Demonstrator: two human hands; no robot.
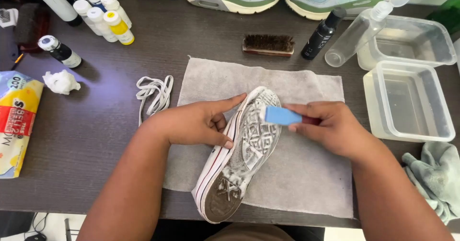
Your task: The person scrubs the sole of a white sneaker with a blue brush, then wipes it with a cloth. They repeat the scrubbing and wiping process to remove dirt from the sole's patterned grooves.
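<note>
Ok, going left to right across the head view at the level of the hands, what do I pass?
Wipes packet → white shoelaces → left hand → white sneaker → blue block → right hand → clear plastic tub.

A white canvas sneaker [239, 154] lies tipped on its side on a grey cloth, sole turned up and facing right, toe pointing away toward the back of the table and heel near the front edge. The sole's patterned tread is dirty grey and streaked with white foam, with a worn brown patch at the heel. A thin red and dark stripe runs along its rubber edge. A small blue block [282, 116] with a dark red end rests against the sole near the toe.
</note>
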